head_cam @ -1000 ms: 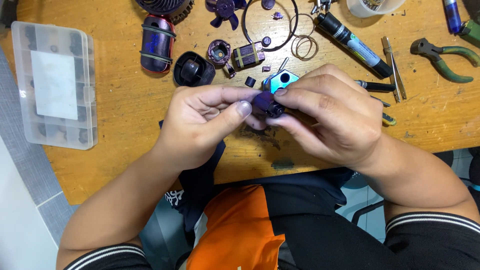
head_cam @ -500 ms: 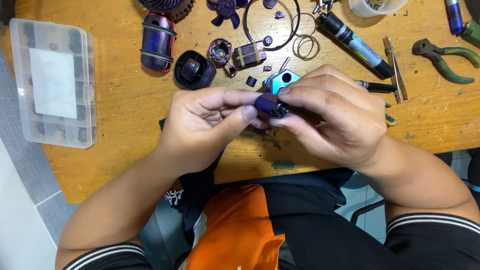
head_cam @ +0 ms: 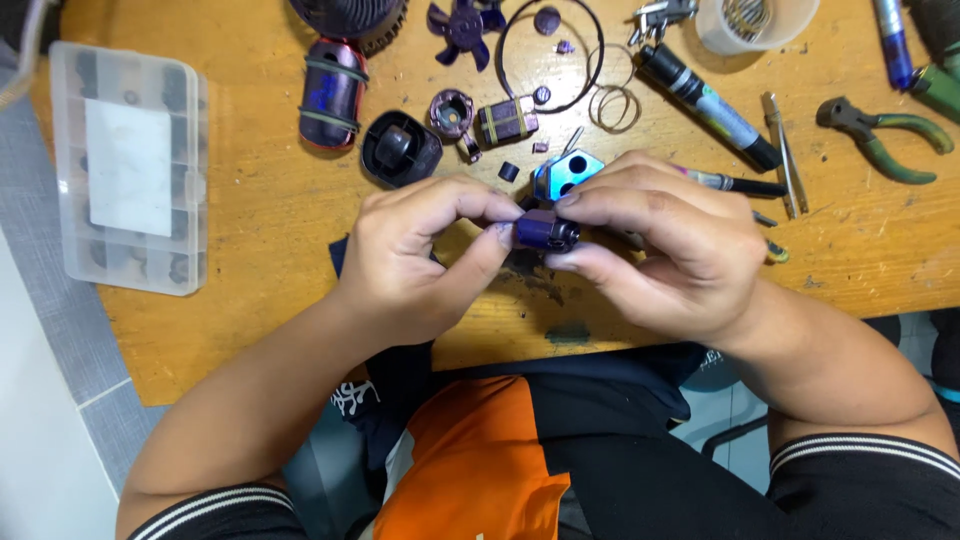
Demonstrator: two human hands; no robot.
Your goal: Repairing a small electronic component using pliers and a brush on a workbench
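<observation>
Both of my hands meet over the near edge of a wooden table. Between them sits a small dark purple cylindrical part. My right hand pinches it from the right with thumb and forefinger. My left hand presses its thumb and forefinger against the part's left end. A shiny blue block with two round holes lies on the table just behind the fingers.
A clear compartment box lies at the left. Behind the hands are a black cap, a dark red cylinder, a small motor, a purple fan blade, wire rings, a black marker, tweezers, green pliers and a plastic cup.
Both hands have stayed together on the small purple part, shifting their fingers only slightly. Nothing on the table has moved.
</observation>
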